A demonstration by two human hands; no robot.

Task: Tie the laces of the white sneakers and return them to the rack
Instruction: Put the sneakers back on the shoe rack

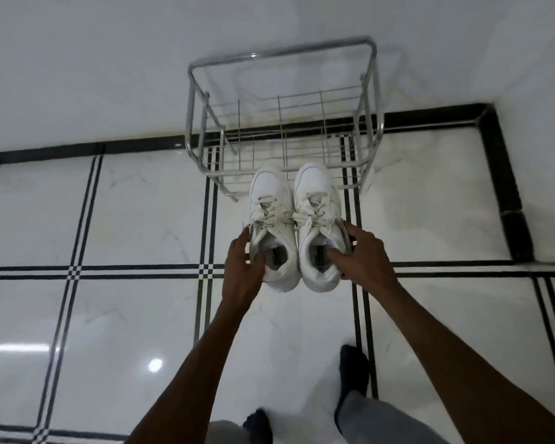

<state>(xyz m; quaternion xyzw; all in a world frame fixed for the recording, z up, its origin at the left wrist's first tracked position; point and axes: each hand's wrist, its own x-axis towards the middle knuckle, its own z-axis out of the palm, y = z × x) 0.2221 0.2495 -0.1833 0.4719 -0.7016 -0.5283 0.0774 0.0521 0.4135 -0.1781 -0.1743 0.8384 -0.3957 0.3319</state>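
At frame centre, my left hand point(242, 267) grips the collar of the left white sneaker point(271, 229), fingers curled inside. My right hand point(362, 261) clasps the right white sneaker point(318, 225) likewise. Both toes overlap the wire shoe rack point(282, 123), upper centre.

The rack point(282, 123) stands open at top and front, its shelves bare; only the sneakers point(293, 225) crowd its front edge

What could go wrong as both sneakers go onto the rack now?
1. Each hand, left and right, grips only a collar; a sneaker could tip or slip.
2. The toes could snag the wire rack front rail.
3. The lace loops lie touching between the pair; they might catch or loosen.
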